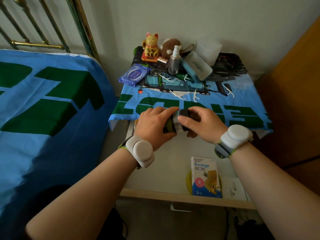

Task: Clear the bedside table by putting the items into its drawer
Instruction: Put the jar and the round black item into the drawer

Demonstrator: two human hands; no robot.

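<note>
Your left hand (154, 125) and right hand (202, 124) meet over the far end of the open drawer (155, 170), right at the near edge of the bedside table (242, 94). Between them you hold a small dark object (174, 123): green-and-black on the left side, pale in the middle, black cap or end on the right. Left fingers are curled around its left part; right thumb and fingers pinch the black end. What the object is cannot be told; your hands cover most of it.

Both wrists carry white sensor pods on grey-and-green straps.

Drawer: pulled out toward you, pale interior, metal handle (183, 207) on its near front. Inside at near right stands a bandage box (205, 177), white and blue, partly over a yellow-green round thing (189, 181). Just right of the box lies a white flat pack (233, 187).

Tabletop: draped with a blue printed cloth. At the far side, left to right: a gold beckoning-cat figure (151, 47), a brown plush toy (170, 45), a clear pump bottle (173, 61), a teal-grey case (197, 66) lying tilted, and a translucent container (210, 47) against the wall. A blue wipes pack (134, 75) sits at the far left edge, overhanging a little.

Left of the table: bed with blue-and-green cover (43, 101) and brass headboard (34, 32).
</note>
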